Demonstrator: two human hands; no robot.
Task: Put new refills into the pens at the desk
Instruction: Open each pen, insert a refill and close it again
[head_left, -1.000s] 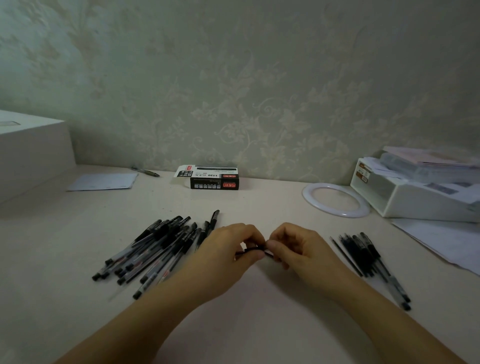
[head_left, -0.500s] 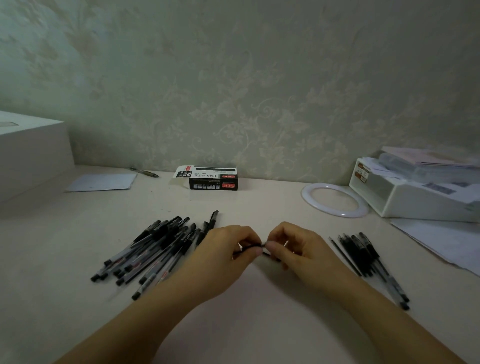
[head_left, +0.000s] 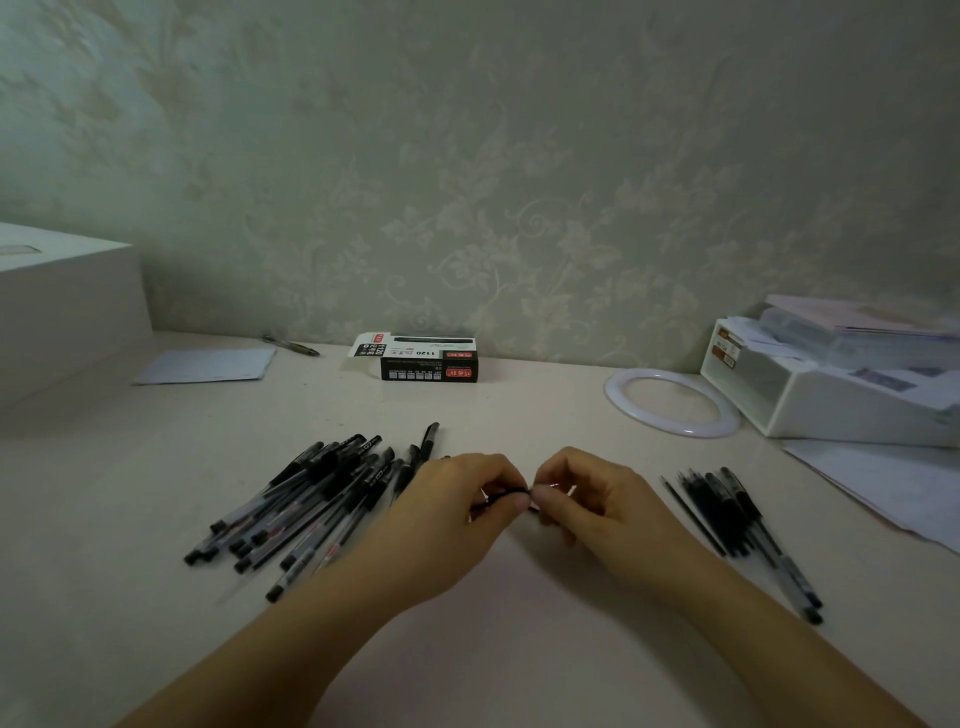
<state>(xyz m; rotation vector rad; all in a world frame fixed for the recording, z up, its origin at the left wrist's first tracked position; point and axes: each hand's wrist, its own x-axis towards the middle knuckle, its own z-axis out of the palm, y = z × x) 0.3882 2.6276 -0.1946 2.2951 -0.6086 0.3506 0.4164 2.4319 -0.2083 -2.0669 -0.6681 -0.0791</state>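
Two bare hands meet at the middle of a pale desk (head_left: 493, 649). The left hand (head_left: 447, 514) and right hand (head_left: 592, 504) each curl their fingers round opposite ends of one black pen (head_left: 506, 493), thumbs nearly touching, just above the desk. A heap of pens (head_left: 311, 499) lies just left of the left hand. A smaller bunch of pens and thin refills (head_left: 737, 525) lies to the right. A black refill box (head_left: 428, 358) sits near the wall, a white ring (head_left: 615, 400) to its right.
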